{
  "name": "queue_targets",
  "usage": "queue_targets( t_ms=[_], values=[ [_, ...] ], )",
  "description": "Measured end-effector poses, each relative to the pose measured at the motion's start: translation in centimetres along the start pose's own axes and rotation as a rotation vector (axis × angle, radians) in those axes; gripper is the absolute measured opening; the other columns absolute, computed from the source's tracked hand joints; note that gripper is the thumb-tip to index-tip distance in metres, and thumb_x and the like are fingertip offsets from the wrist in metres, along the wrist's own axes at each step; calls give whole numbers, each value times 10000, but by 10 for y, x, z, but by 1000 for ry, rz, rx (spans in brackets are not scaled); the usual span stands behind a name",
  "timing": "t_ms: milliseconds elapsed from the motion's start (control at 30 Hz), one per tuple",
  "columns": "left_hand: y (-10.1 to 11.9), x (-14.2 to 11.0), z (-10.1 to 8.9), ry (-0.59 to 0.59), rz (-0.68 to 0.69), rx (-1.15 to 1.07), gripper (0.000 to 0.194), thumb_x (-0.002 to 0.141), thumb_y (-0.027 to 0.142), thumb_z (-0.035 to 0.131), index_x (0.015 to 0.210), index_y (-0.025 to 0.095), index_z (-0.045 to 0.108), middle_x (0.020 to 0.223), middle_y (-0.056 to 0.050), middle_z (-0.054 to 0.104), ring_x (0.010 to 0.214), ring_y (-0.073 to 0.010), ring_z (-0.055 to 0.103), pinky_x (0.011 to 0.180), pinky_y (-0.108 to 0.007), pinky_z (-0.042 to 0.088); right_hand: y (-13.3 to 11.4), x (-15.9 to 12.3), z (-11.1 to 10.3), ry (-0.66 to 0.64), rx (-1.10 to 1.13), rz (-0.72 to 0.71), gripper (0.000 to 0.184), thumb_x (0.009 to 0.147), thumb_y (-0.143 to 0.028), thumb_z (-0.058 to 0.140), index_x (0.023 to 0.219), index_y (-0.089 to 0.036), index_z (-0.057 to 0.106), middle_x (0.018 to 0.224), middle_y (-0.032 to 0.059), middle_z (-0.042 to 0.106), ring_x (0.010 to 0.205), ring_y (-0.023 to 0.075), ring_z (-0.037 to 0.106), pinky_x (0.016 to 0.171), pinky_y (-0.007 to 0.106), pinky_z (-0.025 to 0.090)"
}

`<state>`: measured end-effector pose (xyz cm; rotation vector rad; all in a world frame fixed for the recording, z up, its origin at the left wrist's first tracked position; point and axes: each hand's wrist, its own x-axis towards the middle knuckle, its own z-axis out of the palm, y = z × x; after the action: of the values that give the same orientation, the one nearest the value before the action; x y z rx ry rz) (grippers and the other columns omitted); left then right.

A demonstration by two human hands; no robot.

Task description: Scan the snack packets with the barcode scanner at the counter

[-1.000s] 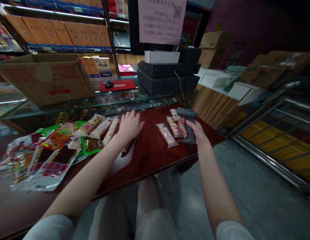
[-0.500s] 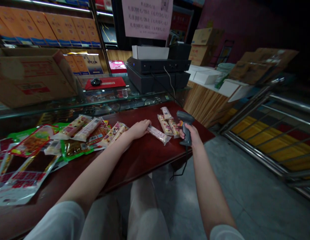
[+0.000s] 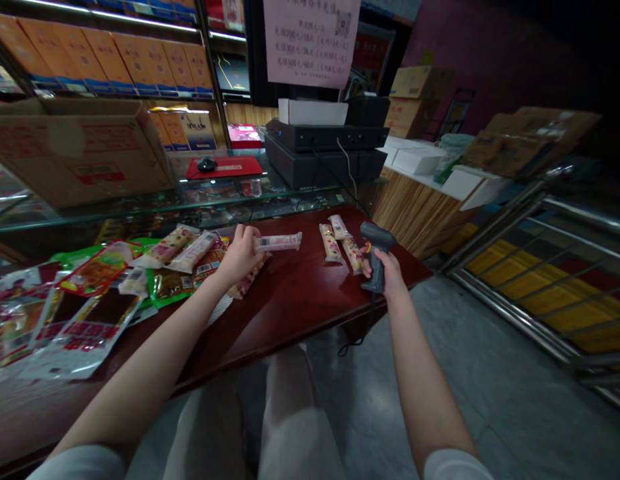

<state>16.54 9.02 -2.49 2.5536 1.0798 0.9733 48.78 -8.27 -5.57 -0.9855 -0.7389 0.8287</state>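
Note:
My left hand (image 3: 241,253) is closed on one end of a wrapped snack bar (image 3: 280,243), which points right over the dark red table (image 3: 290,300). Under and beside that hand lies another wrapped bar (image 3: 247,280), partly hidden. My right hand (image 3: 385,268) grips the handle of a black barcode scanner (image 3: 376,240) at the table's right end, its cord hanging below. Just left of the scanner, three wrapped bars (image 3: 331,244) lie close together on the table. More bars (image 3: 194,251) rest on a pile of snack packets (image 3: 103,267) to the left.
A glass counter (image 3: 225,193) behind the table bears an open cardboard box (image 3: 90,157), a mouse (image 3: 207,164) on a red mat and a black cash drawer (image 3: 325,160). A metal railing (image 3: 520,287) stands on the right.
My left hand has moved left with the snack bar, which has turned from slanting to nearly level. The scanner stays in my right hand, about where it was. The view has shifted slightly.

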Motion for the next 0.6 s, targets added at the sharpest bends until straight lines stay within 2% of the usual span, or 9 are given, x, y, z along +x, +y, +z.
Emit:
queue_targets(
  t_ms=[133, 233, 367, 500, 600],
  values=[
    [-14, -16, -17, 114, -57, 1, 350, 737, 166, 678, 1004, 214, 456, 1095, -102, 497, 1041, -292, 588, 964, -468, 499, 7, -16, 35, -121, 39, 38, 331, 761, -430, 731, 973, -204, 615, 841, 21, 708, 413, 75, 468, 346, 234, 393],
    [-24, -25, -27, 158, -86, 1, 355, 730, 136, 670, 1002, 205, 453, 1090, -111, 502, 1068, -299, 580, 1002, -479, 478, 19, -25, 72, -233, 55, 69, 323, 801, -415, 709, 1031, -217, 597, 964, 30, 724, 417, 65, 483, 341, 223, 395],
    [-33, -35, -37, 191, -137, -14, 353, 754, 137, 644, 1046, 192, 455, 1135, -133, 489, 1139, -312, 562, 1047, -492, 453, 38, -32, 128, -365, 62, 128, 315, 813, -415, 694, 1030, -213, 586, 989, 37, 728, 425, 60, 489, 341, 208, 390],
    [-40, -44, -39, 222, -201, -12, 370, 774, 133, 604, 1109, 191, 459, 1178, -152, 476, 1170, -332, 563, 1071, -542, 431, 50, -32, 174, -501, 46, 233, 329, 797, -436, 713, 985, -201, 581, 812, 14, 711, 415, 76, 495, 346, 206, 381],
    [-45, -48, -36, 231, -218, -12, 400, 771, 124, 594, 1139, 200, 458, 1205, -159, 467, 1199, -348, 562, 1061, -557, 443, 56, -29, 194, -542, 39, 286, 333, 786, -449, 728, 934, -215, 543, 585, -51, 604, 404, 93, 481, 358, 200, 386]
  ],
)
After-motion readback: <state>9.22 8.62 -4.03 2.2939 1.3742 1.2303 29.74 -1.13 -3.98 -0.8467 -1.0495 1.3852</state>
